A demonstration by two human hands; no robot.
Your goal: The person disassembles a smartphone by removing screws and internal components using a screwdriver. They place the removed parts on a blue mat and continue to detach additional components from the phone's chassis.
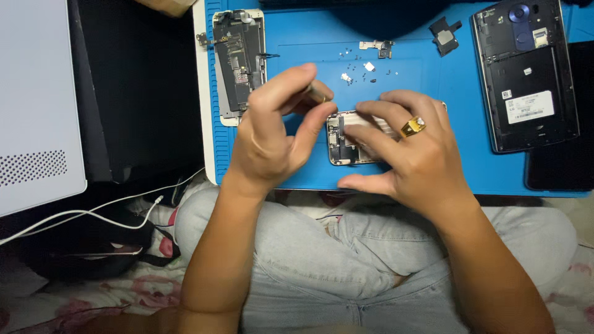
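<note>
My right hand (408, 148), with a gold ring on one finger, lies flat over an opened phone (344, 141) on the blue work mat (433, 86) and presses it down. My left hand (272, 133) hovers just left of that phone, its fingers pinched on a thin tool (318, 94) whose tip points down toward the phone's exposed end. Most of the phone is hidden under my right hand.
Another opened phone body (238, 59) lies at the mat's back left. Small screws and brackets (365, 65) are scattered behind my hands. A black phone with its back off (526, 74) sits at the right. A white cable (93, 216) runs by my left knee.
</note>
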